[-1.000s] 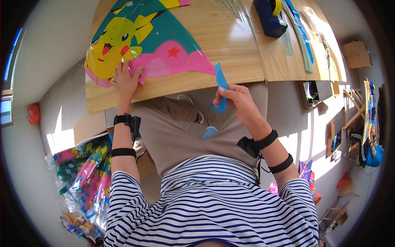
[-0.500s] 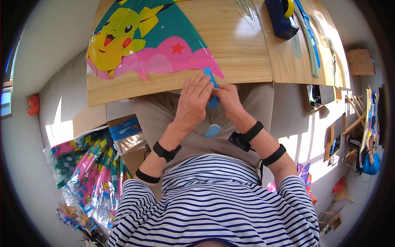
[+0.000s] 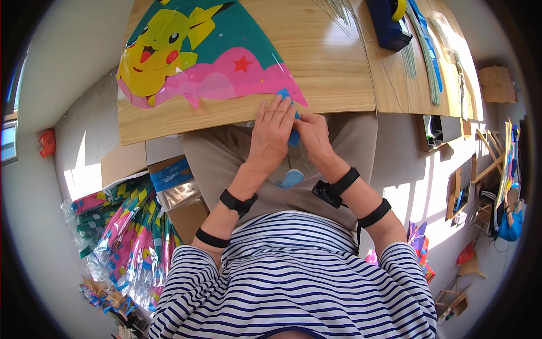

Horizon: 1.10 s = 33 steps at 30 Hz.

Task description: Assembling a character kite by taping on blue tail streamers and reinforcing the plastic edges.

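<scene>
Now I see blue strip [image 3: 294, 137] run lengthwise from printed sheet [image 3: 220, 73], down between hands; left hand [image 3: 269, 133], fingers together, covers it; right hand [image 3: 315, 135] seemingly pinches edge.

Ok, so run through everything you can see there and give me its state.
Left bare hand: fingers laid over the strip.
Right bare hand: bent fingers pinching the strip.
Narrow blue strip: partly covered; upper end on the sheet, lower end past the table edge.
Glossy teal-and-pink printed sheet: spread flat.
Wooden table: partly covered.
Navy blue tape dispenser: yellow roll in place.
Brown cardboard box: open.
</scene>
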Each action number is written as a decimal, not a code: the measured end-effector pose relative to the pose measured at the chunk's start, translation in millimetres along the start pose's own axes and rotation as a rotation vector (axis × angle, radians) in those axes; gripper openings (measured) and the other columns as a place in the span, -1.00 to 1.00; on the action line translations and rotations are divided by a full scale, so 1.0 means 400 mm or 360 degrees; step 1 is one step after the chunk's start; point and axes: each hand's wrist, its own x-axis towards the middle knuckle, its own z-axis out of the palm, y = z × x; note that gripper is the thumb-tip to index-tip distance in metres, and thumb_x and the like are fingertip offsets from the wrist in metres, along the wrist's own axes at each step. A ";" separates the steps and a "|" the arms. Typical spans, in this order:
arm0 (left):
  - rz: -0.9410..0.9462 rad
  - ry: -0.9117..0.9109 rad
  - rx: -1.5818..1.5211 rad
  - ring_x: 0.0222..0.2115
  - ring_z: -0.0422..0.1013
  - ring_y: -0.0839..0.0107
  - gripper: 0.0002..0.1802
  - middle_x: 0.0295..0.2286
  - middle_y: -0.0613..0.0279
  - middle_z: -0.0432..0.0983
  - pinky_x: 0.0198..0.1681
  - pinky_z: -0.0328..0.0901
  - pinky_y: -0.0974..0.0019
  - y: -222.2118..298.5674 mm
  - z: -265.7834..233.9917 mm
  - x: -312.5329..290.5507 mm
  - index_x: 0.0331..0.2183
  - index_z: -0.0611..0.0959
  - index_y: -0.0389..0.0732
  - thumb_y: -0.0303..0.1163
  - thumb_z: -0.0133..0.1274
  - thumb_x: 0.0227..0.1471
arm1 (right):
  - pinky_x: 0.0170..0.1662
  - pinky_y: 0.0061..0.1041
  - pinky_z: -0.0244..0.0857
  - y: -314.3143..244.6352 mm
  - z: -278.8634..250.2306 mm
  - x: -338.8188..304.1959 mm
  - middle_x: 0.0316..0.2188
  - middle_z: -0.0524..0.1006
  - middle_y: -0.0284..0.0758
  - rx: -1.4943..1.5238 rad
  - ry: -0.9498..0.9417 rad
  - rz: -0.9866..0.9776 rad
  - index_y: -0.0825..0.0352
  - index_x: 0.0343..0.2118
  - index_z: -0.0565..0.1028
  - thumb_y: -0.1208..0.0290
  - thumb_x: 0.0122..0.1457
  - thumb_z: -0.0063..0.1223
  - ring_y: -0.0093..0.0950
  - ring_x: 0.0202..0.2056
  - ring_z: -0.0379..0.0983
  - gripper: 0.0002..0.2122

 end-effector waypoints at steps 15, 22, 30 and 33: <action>-0.0012 -0.0099 0.0145 0.21 0.25 0.12 -0.44 0.07 0.06 0.44 0.34 -0.08 -0.19 0.002 -0.004 0.007 0.03 0.55 -0.33 -0.51 0.13 -0.10 | -0.25 -0.28 0.37 -0.014 -0.069 -0.075 -0.43 0.58 -0.19 -0.1477 0.0111 -0.0653 0.38 -0.41 0.57 0.33 -0.02 0.30 -0.24 -0.32 0.51 -0.78; -0.0004 -0.0025 0.0209 0.20 0.27 0.15 -0.50 0.05 0.10 0.46 0.34 -0.09 -0.23 0.003 0.008 0.007 -0.01 0.58 -0.32 -0.54 0.10 -0.09 | -0.20 -0.22 0.35 -0.141 -0.080 -0.021 -0.40 0.54 -0.20 -0.1238 0.0198 -0.1415 0.32 -0.39 0.57 0.50 0.00 0.19 -0.16 -0.25 0.47 -0.90; -0.0040 -0.0063 0.0207 0.21 0.24 0.15 -0.46 0.07 0.06 0.42 0.33 -0.10 -0.27 0.014 -0.001 0.013 0.01 0.56 -0.34 -0.60 0.06 -0.11 | -0.27 -0.26 0.35 -0.170 -0.030 0.130 -0.46 0.56 -0.19 -0.1248 0.0102 -0.1104 0.34 -0.44 0.58 0.39 -0.04 0.29 -0.19 -0.35 0.51 -0.84; -0.0041 -0.0054 0.0195 0.22 0.23 0.15 -0.46 0.09 0.05 0.41 0.33 -0.10 -0.27 0.012 0.000 0.011 0.01 0.56 -0.34 -0.59 0.06 -0.11 | -0.27 -0.21 0.37 -0.170 -0.017 0.135 -0.47 0.58 -0.16 -0.1297 0.0139 -0.1090 0.33 -0.48 0.58 0.37 -0.07 0.28 -0.15 -0.34 0.53 -0.84</action>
